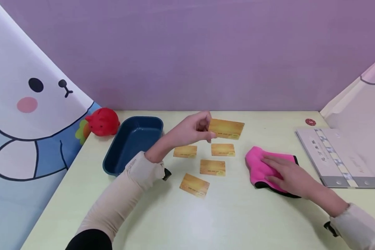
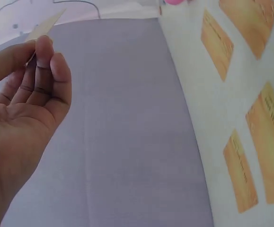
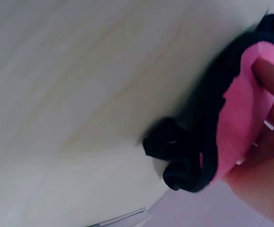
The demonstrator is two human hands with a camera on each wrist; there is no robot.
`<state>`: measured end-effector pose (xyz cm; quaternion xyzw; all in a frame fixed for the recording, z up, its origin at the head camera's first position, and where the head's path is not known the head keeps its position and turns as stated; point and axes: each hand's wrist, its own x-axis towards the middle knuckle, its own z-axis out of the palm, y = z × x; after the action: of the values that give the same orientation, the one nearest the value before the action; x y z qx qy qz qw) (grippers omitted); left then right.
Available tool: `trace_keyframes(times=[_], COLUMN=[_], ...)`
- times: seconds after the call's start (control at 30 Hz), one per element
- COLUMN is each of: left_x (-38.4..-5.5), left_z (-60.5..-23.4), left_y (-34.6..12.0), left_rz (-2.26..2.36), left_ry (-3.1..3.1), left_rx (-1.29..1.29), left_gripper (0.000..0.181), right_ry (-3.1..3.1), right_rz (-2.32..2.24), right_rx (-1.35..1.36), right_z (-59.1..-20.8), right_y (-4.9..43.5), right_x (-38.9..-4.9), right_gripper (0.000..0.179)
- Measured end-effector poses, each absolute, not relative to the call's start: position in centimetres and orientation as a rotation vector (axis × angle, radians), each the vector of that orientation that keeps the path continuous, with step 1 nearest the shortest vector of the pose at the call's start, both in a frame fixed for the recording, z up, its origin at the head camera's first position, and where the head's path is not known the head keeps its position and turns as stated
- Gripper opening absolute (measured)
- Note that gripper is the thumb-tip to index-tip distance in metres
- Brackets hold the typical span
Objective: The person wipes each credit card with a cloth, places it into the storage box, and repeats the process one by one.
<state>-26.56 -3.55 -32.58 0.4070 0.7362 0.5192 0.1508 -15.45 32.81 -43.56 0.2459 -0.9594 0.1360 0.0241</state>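
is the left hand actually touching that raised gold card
Touching. The head view shows the left hand pinching the raised gold card at its left edge, between thumb and fingers.

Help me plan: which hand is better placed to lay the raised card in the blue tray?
Likely the left hand: it pinches the card, nearer the tray; the right hand rests on pink fabric.

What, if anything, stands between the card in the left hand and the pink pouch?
Nothing visible does: in the head view, only bare tabletop shows between the held card and the pouch. The right hand rests on the pouch, covering part of it, and the four other cards lie left of that gap.
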Motion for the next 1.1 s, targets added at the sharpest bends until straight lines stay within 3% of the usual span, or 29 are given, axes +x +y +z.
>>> trace_keyframes(times=[0.2,0.47,0.87,1.1], left_x=[-26.1,-26.6,-27.6,-27.4], left_z=[-33.6,-34.5,-34.5,-35.0], left_y=[-3.0,-2.7,-3.4,-2.4], left_rz=[1.679,1.950,2.027,2.124], left_ry=[2.015,1.985,2.180,2.151], left_rx=[1.140,1.030,0.922,0.833], left_gripper=[0.056,0.042,0.041,0.040], right_ry=[-2.808,-2.736,-2.312,-2.190], right_rz=[0.345,0.501,0.786,0.870], right_rx=[0.762,0.705,0.535,0.572], right_z=[-43.8,-40.8,-31.3,-30.8], right_y=[32.8,32.6,28.9,25.0], right_x=[-16.0,-17.7,-21.0,-21.4], right_gripper=[0.058,0.049,0.044,0.060])
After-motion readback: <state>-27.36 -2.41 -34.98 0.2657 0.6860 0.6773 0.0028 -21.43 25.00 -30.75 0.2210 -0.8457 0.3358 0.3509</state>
